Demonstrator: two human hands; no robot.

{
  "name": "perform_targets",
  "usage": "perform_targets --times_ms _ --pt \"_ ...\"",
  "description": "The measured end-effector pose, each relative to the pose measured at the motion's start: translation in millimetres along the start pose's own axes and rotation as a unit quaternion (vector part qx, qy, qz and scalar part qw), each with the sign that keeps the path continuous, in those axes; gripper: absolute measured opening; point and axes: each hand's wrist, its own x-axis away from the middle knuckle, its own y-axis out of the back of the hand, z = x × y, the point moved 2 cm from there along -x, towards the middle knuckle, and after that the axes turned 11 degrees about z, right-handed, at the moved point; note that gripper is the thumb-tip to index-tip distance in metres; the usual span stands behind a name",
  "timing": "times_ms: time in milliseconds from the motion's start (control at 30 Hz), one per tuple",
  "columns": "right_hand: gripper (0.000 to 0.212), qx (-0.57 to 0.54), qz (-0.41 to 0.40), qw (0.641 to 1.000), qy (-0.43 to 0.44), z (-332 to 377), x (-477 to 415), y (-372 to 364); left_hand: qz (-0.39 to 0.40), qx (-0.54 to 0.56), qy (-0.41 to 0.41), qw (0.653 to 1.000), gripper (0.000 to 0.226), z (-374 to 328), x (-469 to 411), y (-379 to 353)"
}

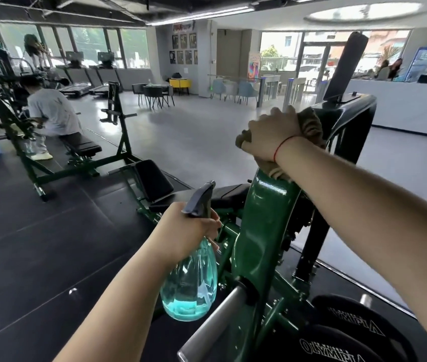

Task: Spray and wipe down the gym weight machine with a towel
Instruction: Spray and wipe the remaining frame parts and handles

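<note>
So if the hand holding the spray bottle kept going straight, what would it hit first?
Probably the green machine frame, close ahead of the left hand; depth is unclear, maybe the black pad.

Black round rubber weight plate [351,342], nearest camera: white outlined capitals "OLYMPIA" along rim. Second black plate [348,307] behind it: same word "OLYMPIA", inverted. Both plates beside green steel weight machine frame [256,231]. Framed wall posters [183,49], red-lettered banner [183,27] above them, blue counter display panel [424,62]: lettering too small, illegible.
</note>
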Motion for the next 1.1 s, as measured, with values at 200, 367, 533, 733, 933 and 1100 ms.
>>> perform_targets --times_ms 200,367,533,733,933,1100 --pt "0.04 0.034 -0.123 0.991 0.047 49.8 58.6 -45.2 0.016 0.008 0.028 0.999 0.018 8.9 5.4 -19.3" --pt "0.049 0.014 -0.211 0.974 0.081 80.9 103.8 -120.3 0.03 0.004 0.054 0.998 0.039 17.6 12.7 -21.2" --pt "0.042 -0.092 -0.338 0.935 0.061 78.4 147.1 -174.5 0.034 0.002 0.071 0.997 0.066 28.4 17.4 -20.2" --pt "0.051 -0.269 -0.424 0.864 -0.044 48.3 134.0 -140.0 0.049 -0.011 0.071 0.996 0.024 30.1 19.8 -31.2" --pt "0.042 -0.316 -0.486 0.809 -0.094 34.2 106.4 -128.8 0.039 0.007 0.105 0.994 0.01 29.9 15.8 -50.2" --pt "0.043 -0.411 -0.51 0.755 -0.042 45.8 119.7 -182.4 0.003 0.023 0.117 0.993 0.04 28.4 1.0 -77.5"
